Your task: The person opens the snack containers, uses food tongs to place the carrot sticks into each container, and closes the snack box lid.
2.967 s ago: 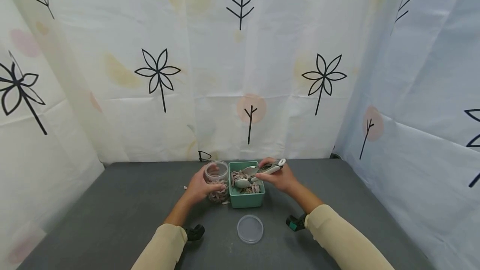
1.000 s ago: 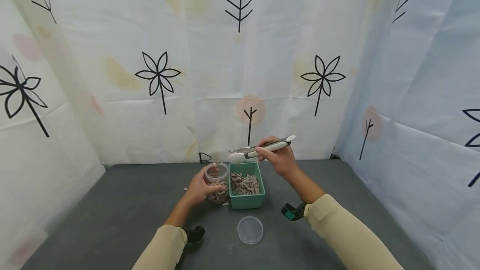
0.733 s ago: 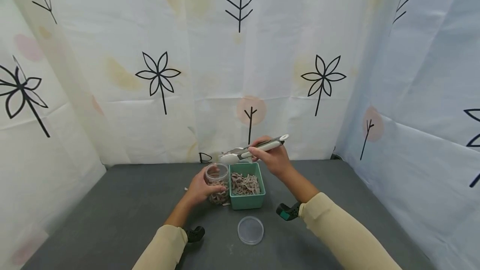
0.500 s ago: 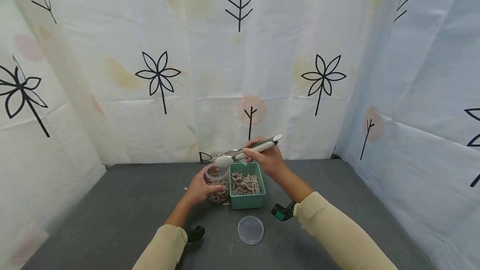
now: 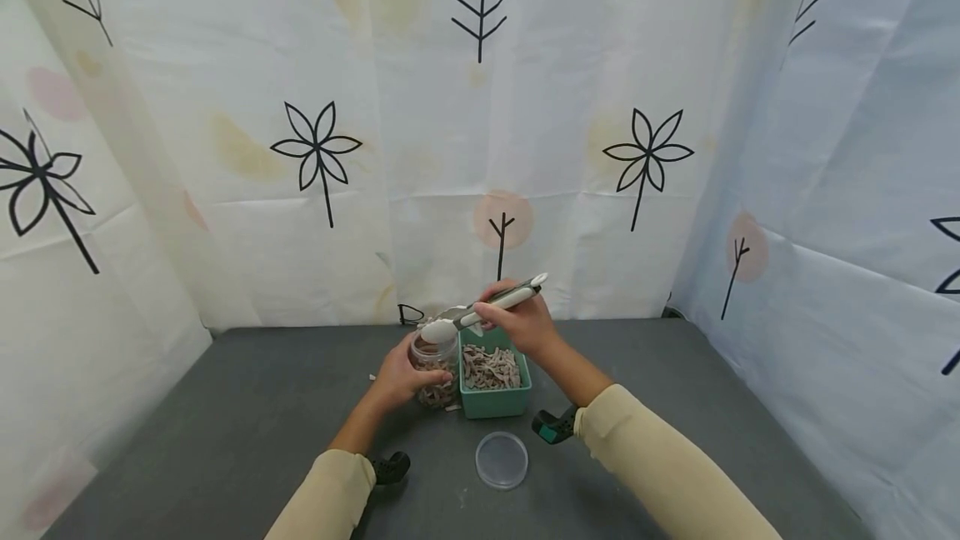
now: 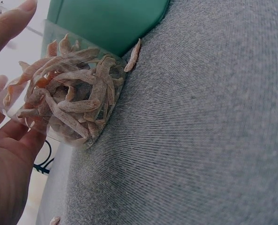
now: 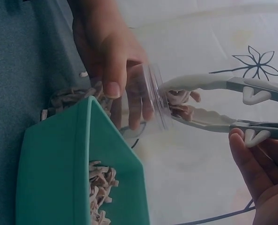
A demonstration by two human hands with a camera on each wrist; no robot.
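The left hand (image 5: 397,373) grips a clear jar (image 6: 87,93) partly filled with pale brown dried strips, fingers and thumb curled round its side. In the right hand (image 5: 517,319) are white and grey tongs (image 7: 209,84), their heads at the jar's mouth with several strips (image 7: 181,105) between them. Right beside the jar stands a green bin (image 5: 495,402) with more strips (image 5: 489,367) inside. The right wrist view shows the right hand's fingertips (image 7: 237,138) on the lower tong arm.
A round clear lid (image 5: 502,460) lies on the dark grey table (image 5: 262,423) in front of the bin. One loose strip (image 6: 133,55) lies by the jar's base, and another small piece (image 6: 54,221) lies farther off. A patterned curtain (image 5: 420,140) hangs behind the table.
The right hand has lifted the tongs out of the bin with strips between their heads and moved them left and down to the jar's mouth. The left hand has stayed on the jar.
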